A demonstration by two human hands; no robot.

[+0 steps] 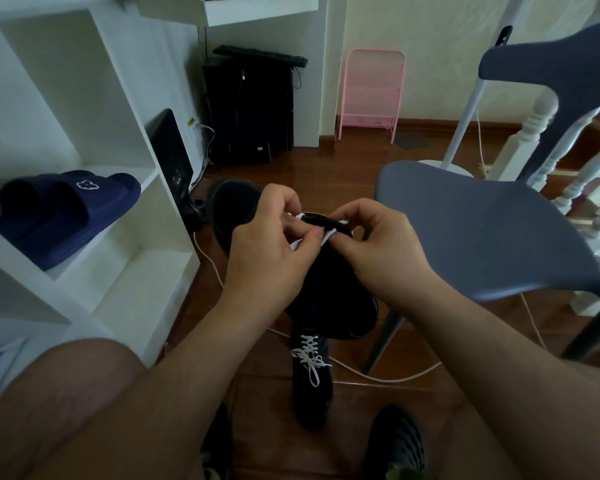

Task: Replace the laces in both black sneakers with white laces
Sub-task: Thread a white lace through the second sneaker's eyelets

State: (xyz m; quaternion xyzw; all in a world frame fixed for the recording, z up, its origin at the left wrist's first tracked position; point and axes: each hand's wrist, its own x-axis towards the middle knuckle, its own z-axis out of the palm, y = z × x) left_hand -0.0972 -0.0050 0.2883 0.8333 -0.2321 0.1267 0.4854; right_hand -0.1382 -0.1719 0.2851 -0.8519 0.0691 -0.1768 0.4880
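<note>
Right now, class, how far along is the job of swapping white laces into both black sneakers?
Done: the sneaker on the floor already has a white lace crossed through it and tied. In hand: the left hand and right hand pinch a white lace at the held sneaker. Left: finishing that shoe; its lacing is hidden.

Dim, soft indoor light (bluish cast), wide-angle bending at the edges, faint glare on the floor (343, 168).

Glossy wood is seen in the floor (354, 168), smooth matt plastic in the grey chair (471, 230), cloth in the white lace (310, 355)
</note>
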